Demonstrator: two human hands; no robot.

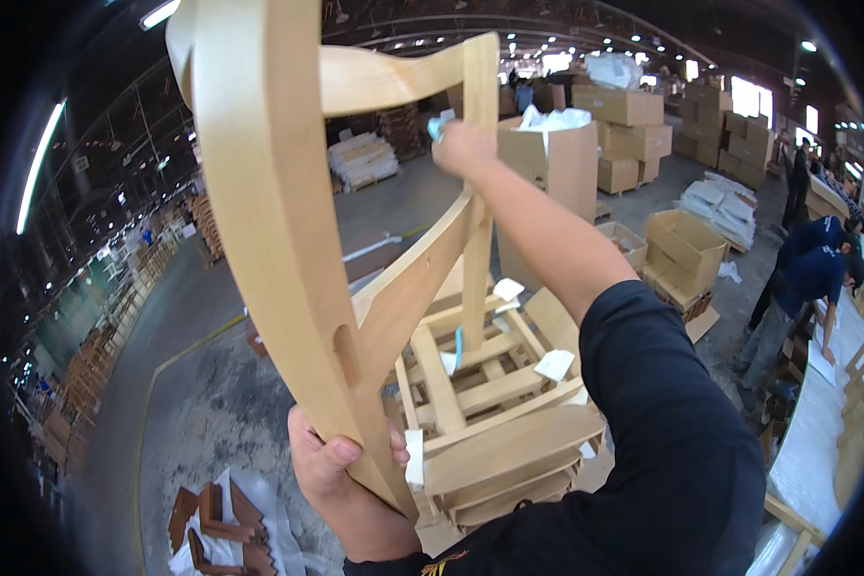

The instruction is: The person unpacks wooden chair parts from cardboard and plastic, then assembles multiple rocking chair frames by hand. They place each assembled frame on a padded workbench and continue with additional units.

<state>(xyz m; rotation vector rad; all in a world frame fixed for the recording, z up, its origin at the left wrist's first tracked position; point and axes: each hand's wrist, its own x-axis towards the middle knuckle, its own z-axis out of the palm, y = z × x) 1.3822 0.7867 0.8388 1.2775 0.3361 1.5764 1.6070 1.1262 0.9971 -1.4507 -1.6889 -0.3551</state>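
Note:
A pale wooden chair frame [269,192] stands upright and close before me, with a curved top rail and a lower cross rail between two posts. My left hand [324,459] is wrapped round the lower end of the near post, thumb in front. My right arm reaches out to the far post. There my right hand [466,151] is closed on a small light blue piece [435,128], whose kind I cannot make out; the fingers are partly hidden. Below lies a stack of pale wooden chair frames [490,403] with white padding pieces [554,365] and a light blue strip [458,348].
Dark brown wooden parts [223,528] lie on white sheeting at lower left. Cardboard boxes [624,125] and an opened carton [684,252] stand beyond on the right. Co-workers in dark blue shirts [808,269] bend over a white-covered table [821,442].

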